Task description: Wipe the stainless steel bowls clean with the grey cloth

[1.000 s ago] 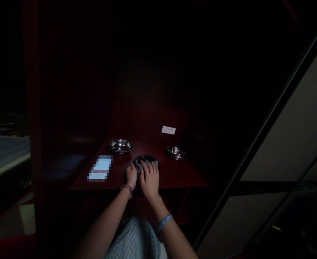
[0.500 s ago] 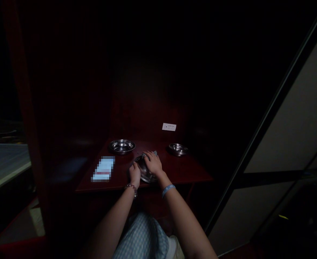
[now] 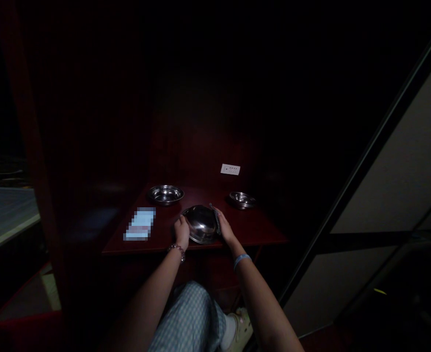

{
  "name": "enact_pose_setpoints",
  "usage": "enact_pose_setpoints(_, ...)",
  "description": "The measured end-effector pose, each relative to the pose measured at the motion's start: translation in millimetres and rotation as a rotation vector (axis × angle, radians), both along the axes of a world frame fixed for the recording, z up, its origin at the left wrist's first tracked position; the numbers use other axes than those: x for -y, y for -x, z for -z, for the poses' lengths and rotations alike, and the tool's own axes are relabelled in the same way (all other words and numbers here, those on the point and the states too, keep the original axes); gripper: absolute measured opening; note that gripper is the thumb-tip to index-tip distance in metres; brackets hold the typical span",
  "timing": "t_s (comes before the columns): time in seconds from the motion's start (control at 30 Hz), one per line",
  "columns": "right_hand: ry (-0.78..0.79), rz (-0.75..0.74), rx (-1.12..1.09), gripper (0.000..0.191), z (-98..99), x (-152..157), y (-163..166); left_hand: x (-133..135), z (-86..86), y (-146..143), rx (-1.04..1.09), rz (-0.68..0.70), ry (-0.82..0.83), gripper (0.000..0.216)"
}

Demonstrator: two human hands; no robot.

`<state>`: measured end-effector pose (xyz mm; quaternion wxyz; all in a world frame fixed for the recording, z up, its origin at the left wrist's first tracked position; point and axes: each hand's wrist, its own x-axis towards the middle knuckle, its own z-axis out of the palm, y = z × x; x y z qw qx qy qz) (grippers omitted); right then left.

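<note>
A shiny steel bowl (image 3: 201, 221) is between my hands near the front edge of the dark red desk (image 3: 127, 246), its rounded outside seemingly facing up. My left hand (image 3: 182, 231) grips its left rim, thumb on top and the other fingers mostly hidden. On the opposite side, my right hand (image 3: 225, 228) presses a thin grey cloth (image 3: 215, 218) against the bowl, its fingers closed along the cloth. Further back on the desk stand a wide steel bowl (image 3: 166, 194) at the left and a small stack of steel bowls (image 3: 242, 200) at the right.
A blurred-out bright phone-like rectangle (image 3: 140, 225) lies on the desk left of my left hand. A white power socket (image 3: 230, 169) is on the back panel. Dark side walls enclose the desk, and a grey panel (image 3: 387, 161) slants along the right. My checkered-clothed knee (image 3: 189, 313) is below.
My right hand and the cloth have moved from across the top of the bowl to its right side, uncovering the rounded surface. The left hand keeps its grip on the left rim.
</note>
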<state>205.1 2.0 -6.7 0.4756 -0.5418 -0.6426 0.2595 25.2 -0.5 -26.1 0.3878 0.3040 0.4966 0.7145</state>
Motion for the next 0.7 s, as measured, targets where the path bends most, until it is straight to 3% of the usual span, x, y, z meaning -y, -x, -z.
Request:
enact_pose_setpoints(0.13,-0.06,0.003,-0.116,0.059,14.9,1,-2,5,-7.8,1,0.059,0.062,0.028,0.042)
enact_pose_setpoints(0.33,-0.117,-0.011,-0.195,0.061,11.5,2,1,9,-9.1,1,0.147,0.086,0.015,0.048)
enact_pose_setpoints(0.57,-0.024,0.162,-0.307,0.077,14.8,-4,-4,18,-10.6,4,0.228,0.156,-0.058,0.064)
enact_pose_setpoints(0.7,-0.022,0.093,-0.35,0.064,12.8,-5,-3,21,-12.6,3,0.237,0.178,-0.032,0.065)
